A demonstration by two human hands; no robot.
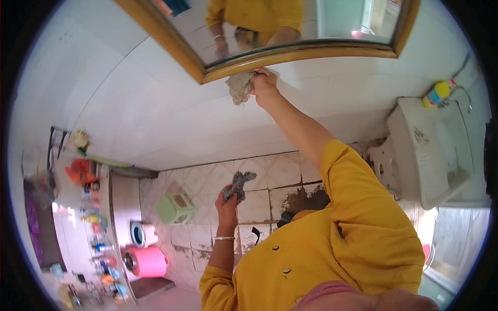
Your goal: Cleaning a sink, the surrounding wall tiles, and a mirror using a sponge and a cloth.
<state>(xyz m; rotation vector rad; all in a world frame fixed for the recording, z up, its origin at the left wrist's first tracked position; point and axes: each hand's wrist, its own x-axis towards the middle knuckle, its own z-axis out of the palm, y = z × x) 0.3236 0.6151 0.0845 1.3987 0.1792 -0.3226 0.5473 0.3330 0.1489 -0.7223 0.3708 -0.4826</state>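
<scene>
My right hand (267,87) grips a bunched beige cloth (240,87) just under the bottom rail of a wooden-framed mirror (299,54). The cloth looks to be against the white tiled wall (186,112) or the frame's lower edge; which one I cannot tell. Lower down, my left hand (227,206) holds a crumpled grey cloth (240,186) in front of my body, above the tiled floor. Part of a yellow top and two arms are reflected in the mirror glass (253,23).
At right stands a white washbasin (424,147) with a yellow bottle (437,94) on it. A green plastic stool (176,208) and a pink bucket (146,262) are at left, beside a counter (116,217) crowded with bottles. Floor tiles (284,167) are stained dark in places.
</scene>
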